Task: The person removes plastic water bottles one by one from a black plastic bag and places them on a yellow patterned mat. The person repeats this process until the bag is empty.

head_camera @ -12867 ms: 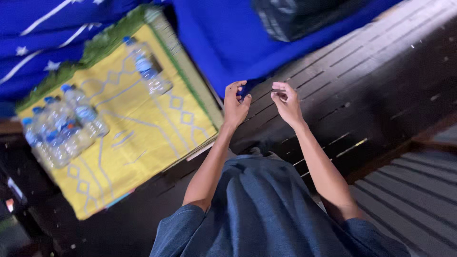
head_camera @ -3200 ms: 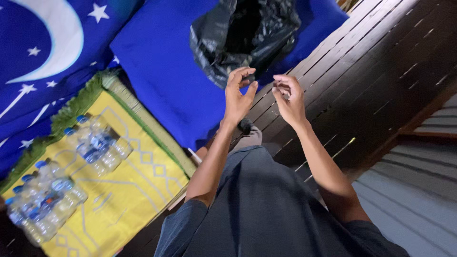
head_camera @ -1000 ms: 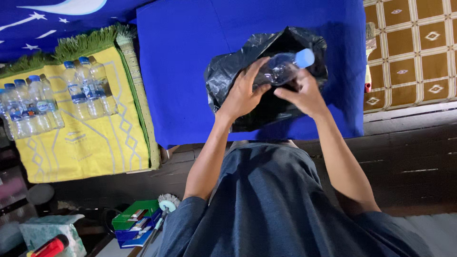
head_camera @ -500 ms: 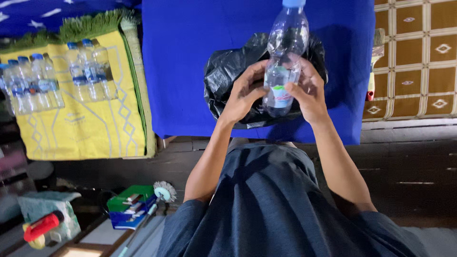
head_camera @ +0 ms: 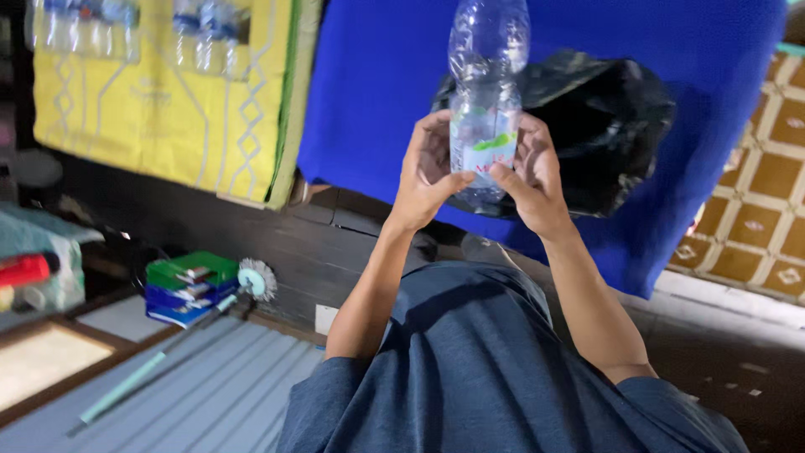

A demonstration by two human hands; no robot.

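Clear ribbed plastic bottle (head_camera: 486,101), upright, labelled, mostly empty. Pinched between left hand (head_camera: 426,172) and right hand (head_camera: 530,172), above crinkled black bag (head_camera: 608,126) on blue cloth (head_camera: 377,92).

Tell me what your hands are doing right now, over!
Left hand and right hand both gripping a clear plastic bottle, upright. Black bag lies behind it on blue cloth. Nothing blocking.

Both hands (head_camera: 478,172) raised (fingers curled)

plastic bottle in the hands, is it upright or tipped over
Upright. The clear plastic bottle stands neck-up between the left hand and right hand, above the black bag. Its cap is out of frame.
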